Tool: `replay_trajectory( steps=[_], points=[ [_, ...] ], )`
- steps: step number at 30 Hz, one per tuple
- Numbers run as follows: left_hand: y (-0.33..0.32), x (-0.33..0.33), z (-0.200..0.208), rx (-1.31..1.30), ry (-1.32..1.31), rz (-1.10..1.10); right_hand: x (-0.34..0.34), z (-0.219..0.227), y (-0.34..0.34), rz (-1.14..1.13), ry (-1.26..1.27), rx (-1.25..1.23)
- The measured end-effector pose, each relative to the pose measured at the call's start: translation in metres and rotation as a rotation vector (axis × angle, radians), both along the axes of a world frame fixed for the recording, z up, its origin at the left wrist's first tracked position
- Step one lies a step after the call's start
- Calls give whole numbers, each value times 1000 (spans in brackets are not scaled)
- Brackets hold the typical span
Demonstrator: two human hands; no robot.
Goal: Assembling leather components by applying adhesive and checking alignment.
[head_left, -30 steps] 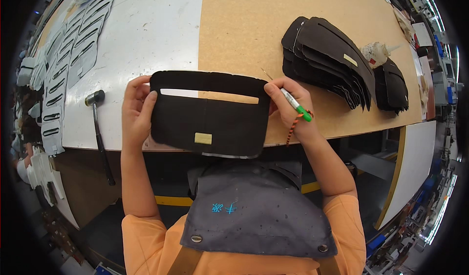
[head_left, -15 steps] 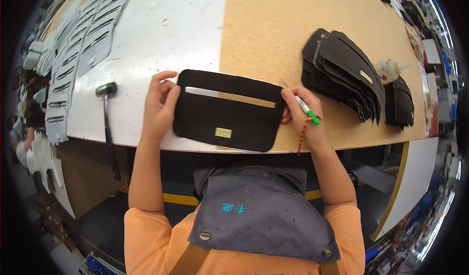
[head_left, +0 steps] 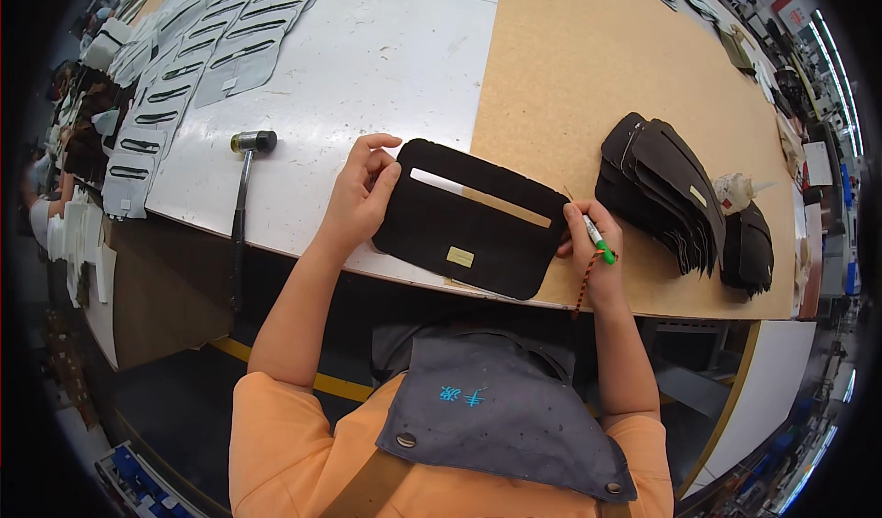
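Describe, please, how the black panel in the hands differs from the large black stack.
The black panel is held in the left hand and right hand, while the large black stack rests on the tabletop. The panel appears single; the stack shows many layered edges. Both are black with a pale yellow patch.

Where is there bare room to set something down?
Beyond the slotted black panel, white tabletop lies bare between the mallet and tan board; the board is bare left of the larger black stack. Crowded: left, under grey slotted pieces; right, around that stack, a smaller stack and a white bottle.
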State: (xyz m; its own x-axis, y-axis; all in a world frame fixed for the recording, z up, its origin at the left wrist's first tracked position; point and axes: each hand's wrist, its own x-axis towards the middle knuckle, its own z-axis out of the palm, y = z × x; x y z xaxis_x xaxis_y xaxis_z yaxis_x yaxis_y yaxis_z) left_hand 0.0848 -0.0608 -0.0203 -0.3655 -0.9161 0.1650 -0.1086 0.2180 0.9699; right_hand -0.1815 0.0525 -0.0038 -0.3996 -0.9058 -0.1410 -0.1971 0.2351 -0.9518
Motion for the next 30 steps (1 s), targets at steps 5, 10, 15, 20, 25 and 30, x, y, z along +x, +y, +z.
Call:
replay_trajectory(
  steps=[5,10,15,20,25,30],
  points=[
    [2,-3,16,163,58,-55,-1,-3,2,16,33,-16],
    [-4,-3,16,414,154,-165,0,-2,2,13,18,-30],
    [-9,2,13,539,240,-223,0,0,2,16,31,-25],
    [-9,4,13,562,309,-242,-1,-4,3,16,29,-37],
    [-7,1,16,433,217,-245,-1,-5,4,6,58,-82],
    [-3,-2,11,211,67,-152,0,-5,3,15,79,-80]
  ],
)
